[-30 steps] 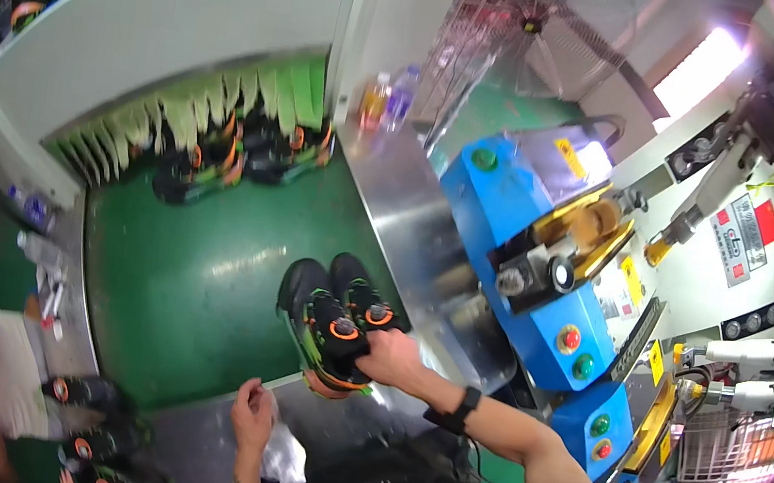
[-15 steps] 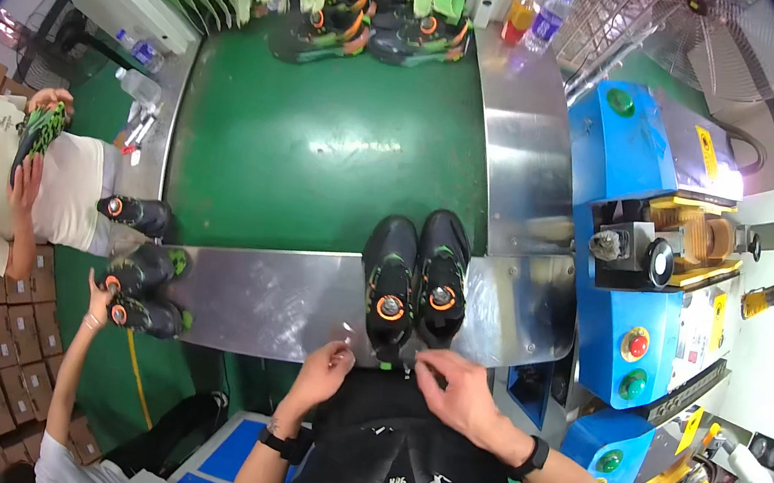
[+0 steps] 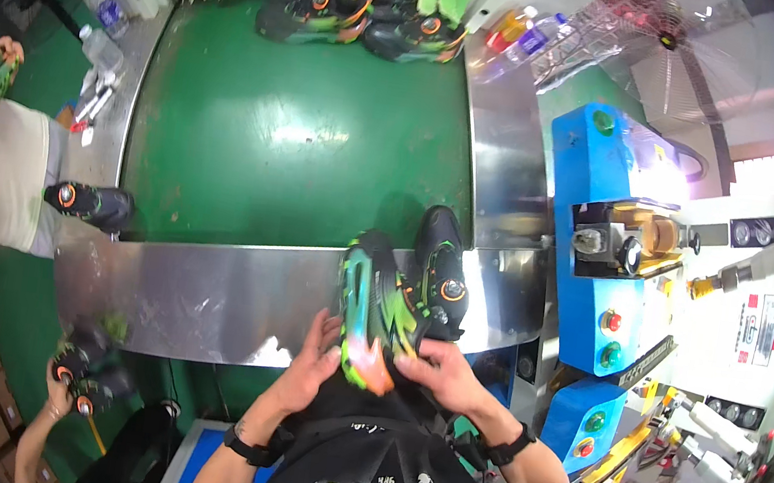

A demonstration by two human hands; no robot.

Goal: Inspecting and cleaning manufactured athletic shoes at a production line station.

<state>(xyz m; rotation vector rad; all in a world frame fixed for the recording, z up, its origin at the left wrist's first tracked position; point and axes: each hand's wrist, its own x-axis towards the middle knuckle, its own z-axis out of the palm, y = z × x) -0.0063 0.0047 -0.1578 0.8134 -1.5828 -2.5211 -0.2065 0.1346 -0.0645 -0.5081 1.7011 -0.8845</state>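
Tilted shoe (image 3: 381,299) points toe-away; my right hand (image 3: 444,376) grips its heel end, left hand (image 3: 306,368) half-curled alongside, hold unclear.

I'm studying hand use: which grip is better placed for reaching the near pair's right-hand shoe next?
Probably the right grip: it lies near the heel of the right-hand shoe, while the left grip is across the tilted shoe from it.
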